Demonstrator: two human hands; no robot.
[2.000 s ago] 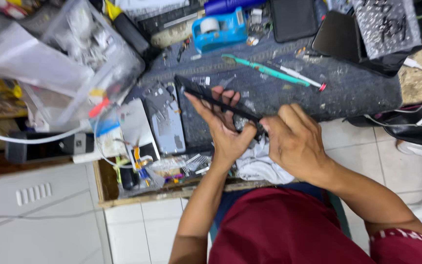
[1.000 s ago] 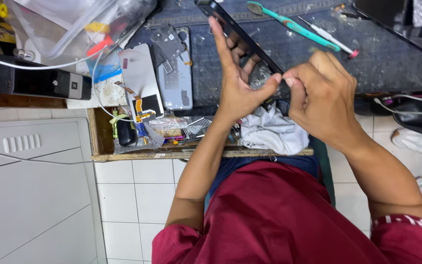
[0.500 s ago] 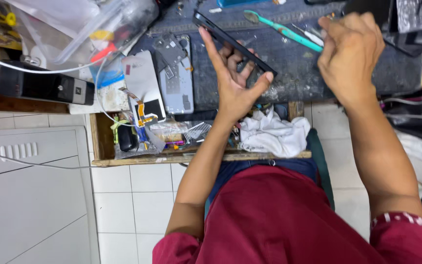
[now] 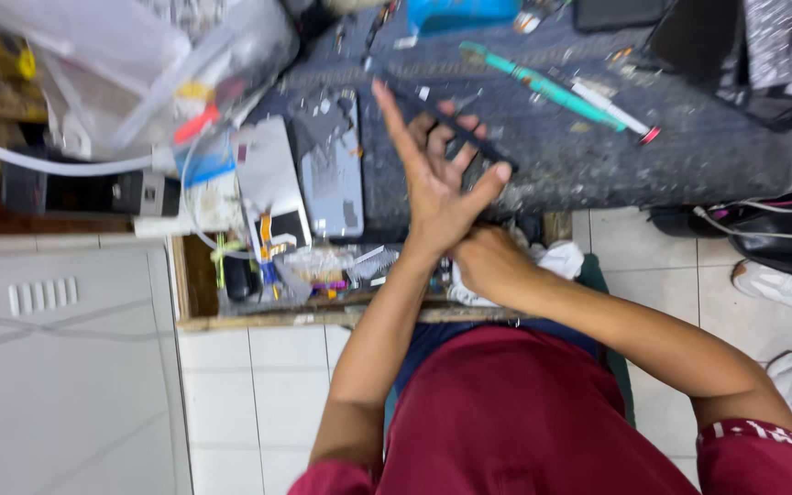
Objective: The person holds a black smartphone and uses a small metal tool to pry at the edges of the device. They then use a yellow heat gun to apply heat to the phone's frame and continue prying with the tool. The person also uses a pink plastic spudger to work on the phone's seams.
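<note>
The left hand (image 4: 437,188) cradles a thin, dark phone (image 4: 456,133) on spread fingers, probably light, stiff, fragile, best held by its edges; the right hand (image 4: 488,261), tucked beneath, I cannot tell.

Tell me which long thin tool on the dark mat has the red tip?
The white pen-like tool, nearer the mat's right edge; its neighbour, the teal toothbrush-like tool, has no red.

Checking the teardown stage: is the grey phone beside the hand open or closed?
Open: the grey phone lies flat on the mat, insides exposed.
</note>
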